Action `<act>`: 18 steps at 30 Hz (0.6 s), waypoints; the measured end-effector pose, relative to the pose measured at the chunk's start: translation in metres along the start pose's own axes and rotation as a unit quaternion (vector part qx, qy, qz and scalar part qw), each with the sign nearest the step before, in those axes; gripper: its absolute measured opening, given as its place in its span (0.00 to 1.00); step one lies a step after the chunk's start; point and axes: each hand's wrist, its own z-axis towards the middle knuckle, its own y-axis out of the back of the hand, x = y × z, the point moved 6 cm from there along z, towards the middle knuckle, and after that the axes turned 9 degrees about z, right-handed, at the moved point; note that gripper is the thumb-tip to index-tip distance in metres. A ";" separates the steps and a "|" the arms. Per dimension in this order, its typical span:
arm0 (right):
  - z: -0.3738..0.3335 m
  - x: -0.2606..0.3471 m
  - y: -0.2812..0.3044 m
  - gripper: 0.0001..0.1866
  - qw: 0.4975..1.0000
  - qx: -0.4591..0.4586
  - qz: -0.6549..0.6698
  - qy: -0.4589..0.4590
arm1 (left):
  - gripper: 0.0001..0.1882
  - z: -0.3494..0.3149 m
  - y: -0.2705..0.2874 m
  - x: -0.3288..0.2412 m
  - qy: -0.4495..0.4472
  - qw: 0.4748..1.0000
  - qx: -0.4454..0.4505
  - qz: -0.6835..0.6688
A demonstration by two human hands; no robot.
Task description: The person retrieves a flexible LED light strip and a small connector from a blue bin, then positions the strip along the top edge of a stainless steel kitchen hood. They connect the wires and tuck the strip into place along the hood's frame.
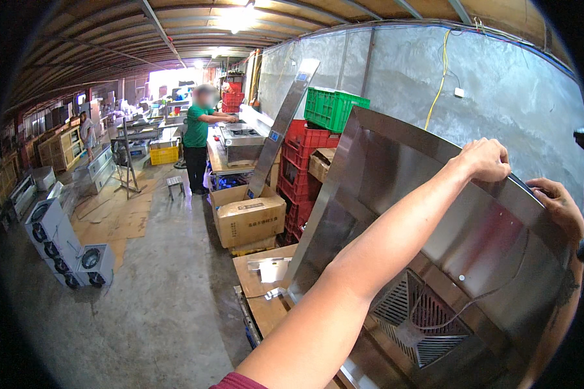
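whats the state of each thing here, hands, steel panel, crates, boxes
left hand: gripping the panel's top edge
right hand: gripping the same top edge
steel panel: tilted, held up
vent grille: fixed in the panel
green crate: stacked on red crates
cardboard box: closed

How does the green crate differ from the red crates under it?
The green crate is a single one on top of the pile, tilted a little; the red crates are several, stacked squarely beneath it down toward the floor. The green crate's open top is visible, while the red crates show mostly their sides. Both kinds are slotted plastic and stand against the grey wall.
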 end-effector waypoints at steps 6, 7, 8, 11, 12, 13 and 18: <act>0.000 -0.008 0.003 0.14 0.999 -0.031 -0.017 -0.001 | 0.19 -0.003 -0.003 0.002 -0.007 1.000 0.012 0.021; 0.002 -0.012 0.005 0.14 0.999 -0.031 -0.016 0.006 | 0.19 -0.004 -0.001 0.003 -0.005 1.000 0.010 0.028; 0.006 -0.017 0.007 0.15 0.999 -0.030 -0.012 0.008 | 0.19 -0.007 0.002 0.005 -0.010 0.999 0.007 0.034; -0.005 -0.019 0.017 0.18 0.998 -0.043 -0.049 0.010 | 0.20 -0.006 -0.003 -0.006 -0.040 0.999 0.007 0.028; -0.003 -0.022 0.017 0.19 0.997 -0.042 -0.059 0.016 | 0.21 -0.006 -0.002 -0.004 -0.038 0.999 0.009 0.032; -0.002 -0.026 0.018 0.20 0.996 -0.042 -0.071 0.024 | 0.21 -0.007 -0.002 -0.004 -0.036 0.999 0.012 0.034; -0.003 -0.037 0.024 0.27 0.978 -0.071 -0.178 0.082 | 0.24 -0.010 -0.007 -0.010 -0.026 0.995 0.042 0.083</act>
